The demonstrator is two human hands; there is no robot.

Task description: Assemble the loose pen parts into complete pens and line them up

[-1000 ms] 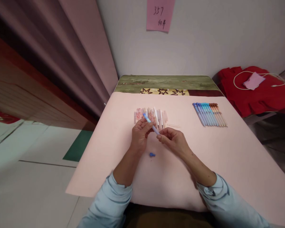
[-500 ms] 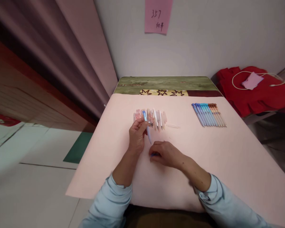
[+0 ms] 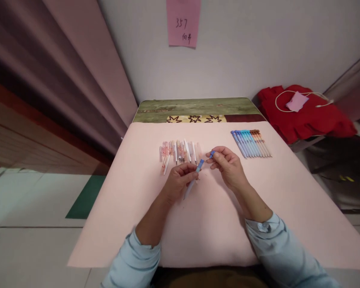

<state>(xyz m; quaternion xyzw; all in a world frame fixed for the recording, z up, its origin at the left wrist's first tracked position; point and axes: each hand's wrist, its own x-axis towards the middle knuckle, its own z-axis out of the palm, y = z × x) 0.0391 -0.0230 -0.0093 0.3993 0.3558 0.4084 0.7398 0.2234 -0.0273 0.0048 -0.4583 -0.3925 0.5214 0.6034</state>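
Note:
Between the thumb and fingers of my left hand [image 3: 180,179] is a pen [image 3: 191,187] with a pale barrel and a blue upper end. It slants, tip down toward me and blue end up to the right. My right hand [image 3: 229,165] pinches a small blue pen cap [image 3: 212,154], just up and right of the pen's blue end and apart from it. Behind my left hand lies a group of loose pen parts [image 3: 165,152]: pinkish clear barrels and white refills with dark tips. My fingers partly cover the group's near side.
At the back right, a neat row of pens [image 3: 252,144] runs from blue to brown. Pink paper [image 3: 216,236] covers the table, with a green wooden strip [image 3: 195,105] beyond. A red cloth-covered stool [image 3: 306,116] with a white cable stands right of the table.
My right hand has risen from the table surface with the blue cap toward the pen's upper end. In my left hand the pen has tilted, its blue end swinging right. The view has shifted.

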